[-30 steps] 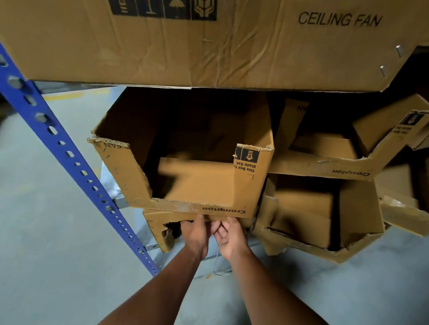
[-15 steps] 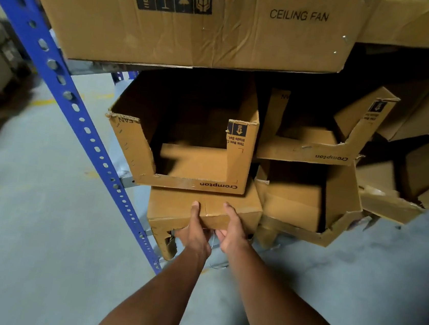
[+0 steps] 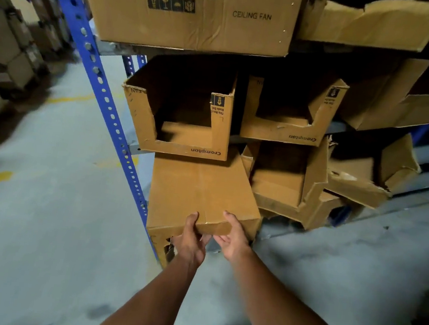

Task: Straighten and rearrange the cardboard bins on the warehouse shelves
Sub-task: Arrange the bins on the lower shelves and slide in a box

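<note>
A plain cardboard bin [image 3: 199, 190] sticks out of the lowest shelf level, its flat side facing up. My left hand [image 3: 190, 239] and my right hand [image 3: 233, 238] both grip its near edge, thumbs on top and fingers under it. Directly above sits a cut-front bin marked Crompton [image 3: 186, 121]. A second Crompton bin [image 3: 291, 112] stands to its right. Below that one lies a crooked, torn bin [image 3: 288, 184].
A blue perforated upright [image 3: 100, 96] runs down beside the bins on the left. A large CEILING FAN carton [image 3: 197, 18] sits on the shelf above. More crumpled bins [image 3: 367, 174] lie at the right. Stacked cartons [image 3: 5, 45] stand across the grey concrete aisle.
The low bin has slid out of the shelf toward me with both hands on its near edge. My view has risen and backed away from the shelves.
</note>
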